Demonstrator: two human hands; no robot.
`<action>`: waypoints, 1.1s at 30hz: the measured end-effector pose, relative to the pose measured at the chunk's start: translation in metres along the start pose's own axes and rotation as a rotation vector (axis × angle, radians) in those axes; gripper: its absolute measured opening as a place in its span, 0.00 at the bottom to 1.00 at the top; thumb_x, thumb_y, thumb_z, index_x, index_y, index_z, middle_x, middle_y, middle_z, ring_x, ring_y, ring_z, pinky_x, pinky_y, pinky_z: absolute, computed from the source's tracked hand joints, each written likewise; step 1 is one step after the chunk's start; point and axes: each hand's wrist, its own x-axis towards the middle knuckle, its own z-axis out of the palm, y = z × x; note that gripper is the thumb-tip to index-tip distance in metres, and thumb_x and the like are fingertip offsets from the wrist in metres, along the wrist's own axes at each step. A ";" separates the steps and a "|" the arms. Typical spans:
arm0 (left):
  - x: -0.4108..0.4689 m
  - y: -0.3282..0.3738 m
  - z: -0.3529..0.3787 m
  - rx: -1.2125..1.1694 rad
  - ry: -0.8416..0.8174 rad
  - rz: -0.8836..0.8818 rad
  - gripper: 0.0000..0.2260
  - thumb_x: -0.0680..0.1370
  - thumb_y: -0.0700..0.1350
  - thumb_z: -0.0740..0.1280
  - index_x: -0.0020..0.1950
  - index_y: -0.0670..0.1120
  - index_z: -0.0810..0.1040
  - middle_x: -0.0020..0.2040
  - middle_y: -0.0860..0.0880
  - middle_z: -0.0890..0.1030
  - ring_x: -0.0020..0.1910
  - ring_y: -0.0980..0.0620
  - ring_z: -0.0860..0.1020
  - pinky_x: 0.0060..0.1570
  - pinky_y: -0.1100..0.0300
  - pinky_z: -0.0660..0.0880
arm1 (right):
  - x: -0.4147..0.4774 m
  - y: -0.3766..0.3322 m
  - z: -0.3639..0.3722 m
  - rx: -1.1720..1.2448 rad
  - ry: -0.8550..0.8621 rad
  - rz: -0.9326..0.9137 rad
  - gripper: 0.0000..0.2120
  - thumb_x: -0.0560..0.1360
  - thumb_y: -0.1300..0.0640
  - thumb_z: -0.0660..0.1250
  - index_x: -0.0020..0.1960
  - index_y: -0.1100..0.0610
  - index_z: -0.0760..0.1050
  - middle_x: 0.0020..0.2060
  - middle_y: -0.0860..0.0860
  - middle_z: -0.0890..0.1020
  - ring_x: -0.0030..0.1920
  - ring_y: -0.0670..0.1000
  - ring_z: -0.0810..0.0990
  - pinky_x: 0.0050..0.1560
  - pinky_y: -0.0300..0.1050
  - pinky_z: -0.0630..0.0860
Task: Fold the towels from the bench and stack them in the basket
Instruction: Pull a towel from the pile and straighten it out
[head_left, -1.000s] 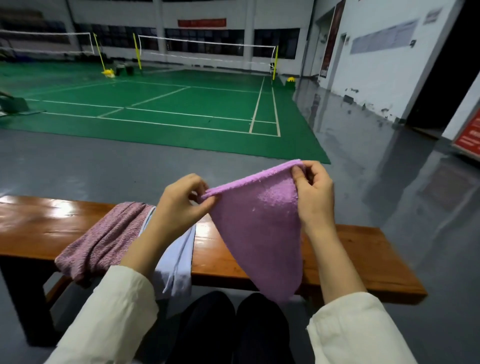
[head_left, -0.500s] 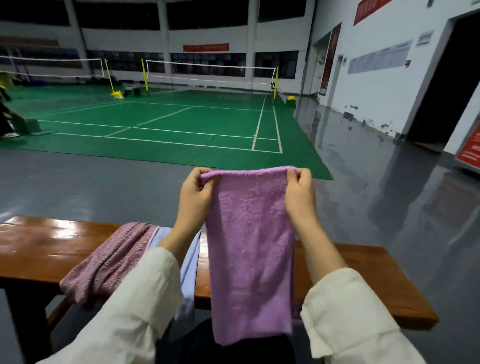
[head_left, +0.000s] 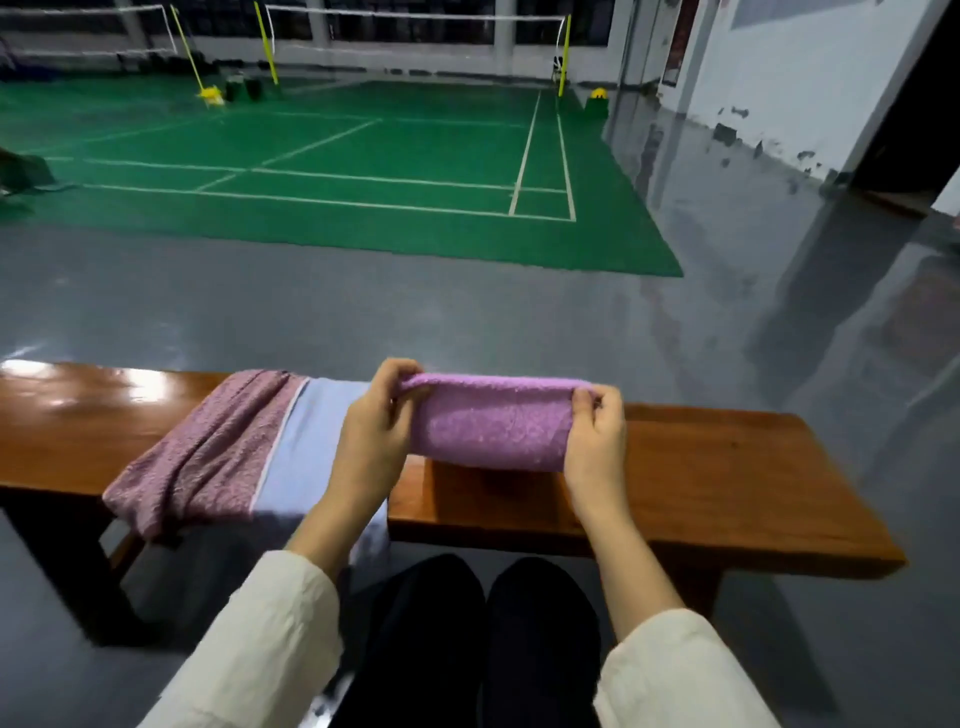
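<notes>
Hanging doubled into a short, wide band, the lilac terry-cloth towel (head_left: 493, 426) is held low over the middle of the glossy brown wooden bench (head_left: 727, 467) — whether its lower edge touches the wood I cannot tell. The left hand (head_left: 371, 431) pinches the towel's left end, thumb and fingers curled over the top fold. The right hand (head_left: 597, 436) grips the right end the same way.

Just left of the left hand, a pale blue smooth towel (head_left: 306, 441) lies across the bench, its near end drooping over the near edge. Touching it on the left is a mauve textured towel (head_left: 208, 447), rumpled and also spilling over that edge.

Nearer are cream sleeves (head_left: 270, 634) and dark-trousered knees (head_left: 431, 613). Beyond the bench lies a shiny grey floor (head_left: 363, 312) — then a green badminton court (head_left: 363, 208) with white lines.
</notes>
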 end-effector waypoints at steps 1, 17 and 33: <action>-0.017 -0.017 0.005 0.001 -0.048 -0.063 0.03 0.78 0.42 0.64 0.50 0.50 0.73 0.40 0.61 0.78 0.40 0.69 0.75 0.42 0.72 0.69 | -0.011 0.022 -0.001 -0.012 -0.005 0.051 0.04 0.82 0.59 0.57 0.50 0.56 0.69 0.44 0.50 0.76 0.46 0.49 0.73 0.43 0.37 0.66; -0.065 -0.111 0.045 -0.145 -0.205 -0.608 0.05 0.75 0.47 0.68 0.42 0.47 0.76 0.35 0.53 0.79 0.35 0.60 0.74 0.36 0.64 0.71 | -0.012 0.111 0.031 -0.105 -0.057 0.241 0.03 0.82 0.57 0.57 0.51 0.55 0.69 0.42 0.44 0.74 0.44 0.46 0.72 0.37 0.26 0.66; -0.016 -0.145 0.078 0.277 -0.216 -0.586 0.09 0.76 0.48 0.68 0.48 0.42 0.77 0.40 0.47 0.78 0.41 0.48 0.75 0.36 0.61 0.61 | 0.044 0.152 0.069 -0.310 -0.100 0.340 0.11 0.82 0.53 0.57 0.58 0.60 0.69 0.46 0.52 0.74 0.47 0.52 0.72 0.41 0.41 0.61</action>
